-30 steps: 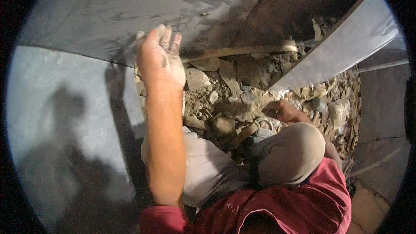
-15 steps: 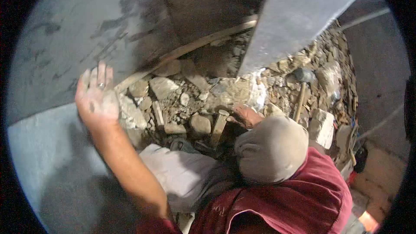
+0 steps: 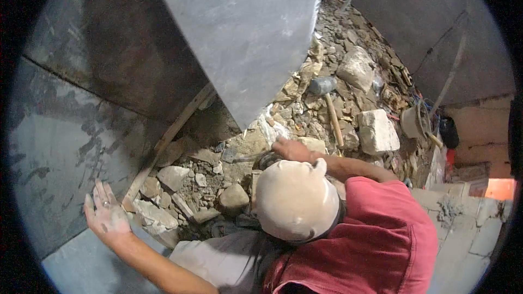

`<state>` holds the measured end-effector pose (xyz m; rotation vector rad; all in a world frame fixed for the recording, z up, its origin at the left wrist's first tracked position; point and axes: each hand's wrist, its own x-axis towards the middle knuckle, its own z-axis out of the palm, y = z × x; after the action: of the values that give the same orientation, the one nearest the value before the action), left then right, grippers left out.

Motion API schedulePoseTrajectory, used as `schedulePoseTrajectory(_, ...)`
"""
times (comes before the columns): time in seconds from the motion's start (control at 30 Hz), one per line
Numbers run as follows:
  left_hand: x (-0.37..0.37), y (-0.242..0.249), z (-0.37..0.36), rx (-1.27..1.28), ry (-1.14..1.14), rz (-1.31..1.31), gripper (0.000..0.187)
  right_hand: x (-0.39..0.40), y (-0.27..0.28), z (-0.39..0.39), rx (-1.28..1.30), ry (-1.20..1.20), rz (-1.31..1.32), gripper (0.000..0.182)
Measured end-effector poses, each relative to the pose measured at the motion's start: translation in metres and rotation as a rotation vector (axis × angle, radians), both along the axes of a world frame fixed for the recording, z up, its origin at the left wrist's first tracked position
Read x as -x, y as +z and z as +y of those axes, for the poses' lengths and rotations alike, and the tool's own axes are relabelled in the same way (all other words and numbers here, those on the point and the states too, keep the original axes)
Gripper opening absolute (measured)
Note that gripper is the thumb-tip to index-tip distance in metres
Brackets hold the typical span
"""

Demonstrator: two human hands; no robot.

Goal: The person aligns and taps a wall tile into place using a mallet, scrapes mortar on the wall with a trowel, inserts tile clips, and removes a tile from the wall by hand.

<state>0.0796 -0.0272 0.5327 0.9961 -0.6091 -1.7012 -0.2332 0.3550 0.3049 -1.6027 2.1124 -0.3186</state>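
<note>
My left hand is raised at the lower left beside the grey wall, fingers spread and dusty, nothing in it. My right hand is low over the rubble at the centre, fingers curled. Whatever it grips is partly hidden; a greyish rounded thing lies just under its fingers. A rounded form in pale cloth, seemingly my bent knee, blocks the view below that hand. Right of the hand lies a hammer with a grey head and wooden handle.
A large grey slanted panel hangs over the work spot, its corner close to my right hand. A wooden strip borders the rubble on the left. Stones, a white block and a bucket stand around.
The view has turned to the right, so things shift left and the bucket shows. My left hand sits lower in view, still spread. My right hand stays low over the rubble.
</note>
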Motion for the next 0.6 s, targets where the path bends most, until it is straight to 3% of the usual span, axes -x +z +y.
schedulePoseTrajectory(0.17, -0.009, -0.008, -0.010, -0.061, -0.070, 0.069, 0.070, 0.035, 0.035, 0.047, -0.027, -0.407, -0.391, 0.031)
schedulePoseTrajectory(0.27, -0.004, -0.008, -0.008, 0.014, -0.021, -0.014, 0.067, 0.010, 0.070, 0.055, 0.214, -0.589, -0.383, 0.031)
schedulePoseTrajectory(0.3, -0.003, -0.008, -0.008, 0.021, -0.013, -0.016, 0.066, -0.003, 0.091, 0.049, 0.217, -0.736, -0.691, 0.033)
schedulePoseTrajectory(0.4, 0.000, -0.005, -0.004, 0.021, -0.021, -0.040, 0.063, -0.021, 0.098, 0.046, 0.085, -0.776, -0.753, 0.036)
schedulePoseTrajectory(0.5, -0.002, -0.008, -0.006, 0.040, 0.005, -0.082, 0.060, -0.015, 0.029, 0.070, 0.073, -0.882, -0.430, 0.035)
schedulePoseTrajectory(0.6, -0.013, -0.021, -0.010, 0.128, -0.015, -0.266, 0.057, 0.002, 0.007, 0.096, 0.037, -0.926, -0.086, 0.035)
